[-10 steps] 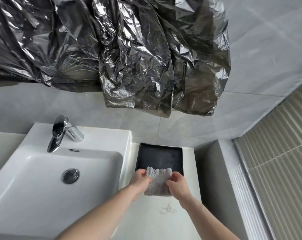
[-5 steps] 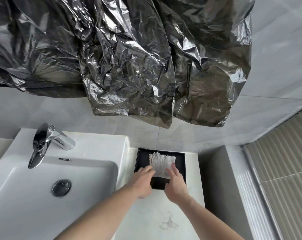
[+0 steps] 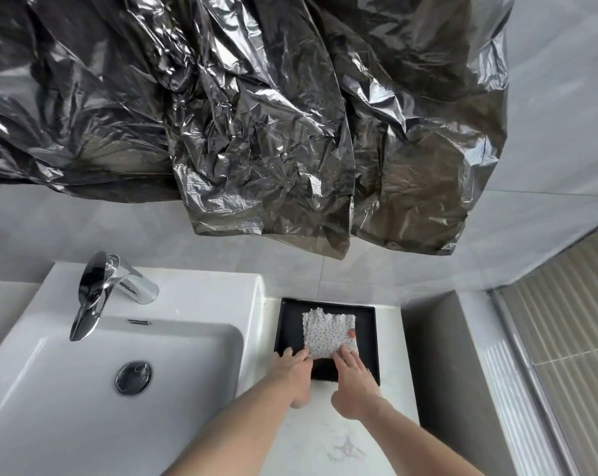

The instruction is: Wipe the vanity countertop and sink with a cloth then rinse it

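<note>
Cloth sitting flat in the black tray, both hands on its near edge

Tray's on the marble countertop right next to the white sink, and the cloth is the only thing in it. Left hand and right hand have fingers laid out pretty straight, just touching the cloth's front corners, not gripping. Sink basin holds only its chrome drain plug, with the faucet over it.

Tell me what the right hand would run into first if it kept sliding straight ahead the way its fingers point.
The right hand points away over the black tray, fingertips at the cloth. It would meet the cloth first, likely pushing it toward the tray's far rim.
</note>
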### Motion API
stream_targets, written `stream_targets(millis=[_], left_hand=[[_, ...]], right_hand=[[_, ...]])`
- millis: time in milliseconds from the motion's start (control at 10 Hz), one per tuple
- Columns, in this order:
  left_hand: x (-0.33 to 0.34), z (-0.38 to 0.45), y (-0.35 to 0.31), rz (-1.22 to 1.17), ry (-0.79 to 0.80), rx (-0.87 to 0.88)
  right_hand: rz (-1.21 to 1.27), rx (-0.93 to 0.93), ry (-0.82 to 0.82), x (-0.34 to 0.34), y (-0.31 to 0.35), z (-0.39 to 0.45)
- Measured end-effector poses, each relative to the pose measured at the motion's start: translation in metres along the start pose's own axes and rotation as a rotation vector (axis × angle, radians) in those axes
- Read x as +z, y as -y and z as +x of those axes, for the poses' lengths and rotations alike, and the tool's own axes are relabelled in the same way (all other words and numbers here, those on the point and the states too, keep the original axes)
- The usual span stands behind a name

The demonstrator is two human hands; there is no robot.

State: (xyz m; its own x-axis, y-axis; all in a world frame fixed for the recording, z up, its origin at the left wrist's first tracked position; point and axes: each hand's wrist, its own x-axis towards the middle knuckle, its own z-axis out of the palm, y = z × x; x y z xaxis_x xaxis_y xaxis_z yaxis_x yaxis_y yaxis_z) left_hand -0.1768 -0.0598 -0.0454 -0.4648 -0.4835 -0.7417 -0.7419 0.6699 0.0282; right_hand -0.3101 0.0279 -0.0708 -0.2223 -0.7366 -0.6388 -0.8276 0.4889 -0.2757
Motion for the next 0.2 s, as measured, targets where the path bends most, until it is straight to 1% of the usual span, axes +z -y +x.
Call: stream_targets(millis=[100,200], left_hand=[[-0.002,-0.009,0.0,-0.065,-0.012,0.011],[0.001,-0.031,0.002,-0.16,-0.103,0.046]], right_hand=[[0.055,-0.025,-0.023,-0.014,0.005,-0.004],[0.099,-0.076,-0.063,-0.016,0.01,-0.022]])
